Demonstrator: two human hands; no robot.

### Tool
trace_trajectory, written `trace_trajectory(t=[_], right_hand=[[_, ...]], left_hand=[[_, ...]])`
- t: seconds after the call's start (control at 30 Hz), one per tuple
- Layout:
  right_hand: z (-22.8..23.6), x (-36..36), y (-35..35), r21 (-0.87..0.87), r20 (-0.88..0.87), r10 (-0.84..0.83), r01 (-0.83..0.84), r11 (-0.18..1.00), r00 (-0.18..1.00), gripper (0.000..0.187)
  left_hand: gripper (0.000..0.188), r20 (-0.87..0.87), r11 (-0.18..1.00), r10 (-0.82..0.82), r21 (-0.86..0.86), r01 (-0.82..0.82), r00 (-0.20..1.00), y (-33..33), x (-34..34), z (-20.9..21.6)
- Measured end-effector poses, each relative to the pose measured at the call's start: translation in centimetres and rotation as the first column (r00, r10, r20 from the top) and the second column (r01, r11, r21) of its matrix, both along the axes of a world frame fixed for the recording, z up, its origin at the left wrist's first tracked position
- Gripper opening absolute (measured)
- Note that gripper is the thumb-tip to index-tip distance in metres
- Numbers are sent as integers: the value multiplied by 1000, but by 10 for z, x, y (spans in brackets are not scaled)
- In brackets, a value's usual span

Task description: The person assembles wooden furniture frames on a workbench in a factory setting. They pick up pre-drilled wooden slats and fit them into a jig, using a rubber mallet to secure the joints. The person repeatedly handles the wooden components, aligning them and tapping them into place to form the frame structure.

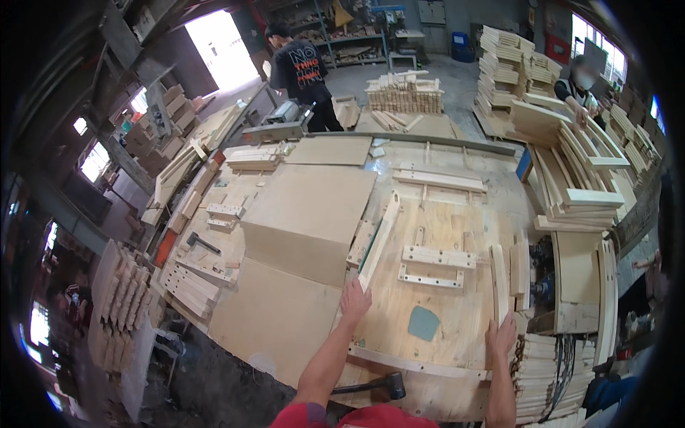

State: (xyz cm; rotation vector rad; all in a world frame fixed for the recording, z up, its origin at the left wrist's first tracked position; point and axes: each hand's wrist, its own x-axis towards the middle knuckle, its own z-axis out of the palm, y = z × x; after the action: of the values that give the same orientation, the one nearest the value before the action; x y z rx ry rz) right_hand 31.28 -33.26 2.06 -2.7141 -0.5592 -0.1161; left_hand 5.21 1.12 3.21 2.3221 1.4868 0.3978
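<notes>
My left hand (354, 302) is closed round the near end of a long pale wooden slat (380, 241), which slants away from me across the plywood workbench (378, 321). On the right, my right hand (503, 334) grips the near end of a second wooden slat (499, 282), pointing away along the bench's right side. Between the two slats sit drilled wooden blocks (439, 257) joined in a small frame on the bench top. A green patch (424, 323) lies nearer to me. Close to my body rests a dark-headed hammer (391, 386).
Cardboard sheets (285, 299) cover the bench's left half, beside another hammer (205, 244) and wooden strips (190, 287). Stacked slats (546, 371) stand at the near right. A co-worker (300, 71) stands beyond the bench; another person (581, 89) handles wooden frames (592, 150) at the far right.
</notes>
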Motion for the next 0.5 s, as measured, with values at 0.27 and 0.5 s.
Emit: trace_trajectory(t=[0.27,0.5], right_hand=[[-7,2,-4,77,-88,-8,15,997,996,73],[-6,5,-4,131,-167,41,-19,991,985,67]], left_hand=[[52,-63,992,-26,-122,18,998,-4,6,24],[53,55,956,238,-190,-224,970,-31,34,34]])
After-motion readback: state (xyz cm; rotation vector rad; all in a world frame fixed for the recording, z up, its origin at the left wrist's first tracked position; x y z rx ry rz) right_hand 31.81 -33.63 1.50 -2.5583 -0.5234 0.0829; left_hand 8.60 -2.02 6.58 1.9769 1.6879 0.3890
